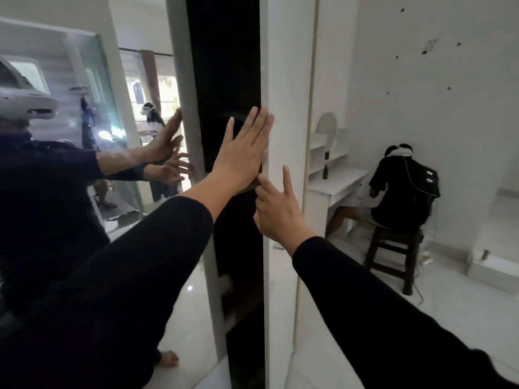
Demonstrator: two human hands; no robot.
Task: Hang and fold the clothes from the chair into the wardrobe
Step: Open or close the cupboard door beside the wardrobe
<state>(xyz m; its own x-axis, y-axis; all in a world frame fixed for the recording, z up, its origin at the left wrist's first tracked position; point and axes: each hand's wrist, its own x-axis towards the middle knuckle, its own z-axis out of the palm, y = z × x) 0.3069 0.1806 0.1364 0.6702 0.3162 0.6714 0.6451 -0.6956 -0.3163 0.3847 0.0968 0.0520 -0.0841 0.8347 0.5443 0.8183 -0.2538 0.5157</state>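
A: Item, centre frame?
B: Left hand (241, 155), fingers straight, flat on the wardrobe (286, 108) door edge; right hand (276, 209) just below, fingers spread, gripping nothing.
A: Farther, right?
B: Seated person (401, 189) on stool (393, 254) at white bench (337, 183).

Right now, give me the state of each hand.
Left hand: open, fingers straight, flat against the wardrobe door edge.
Right hand: holds nothing; index finger and one other extended near the white frame.
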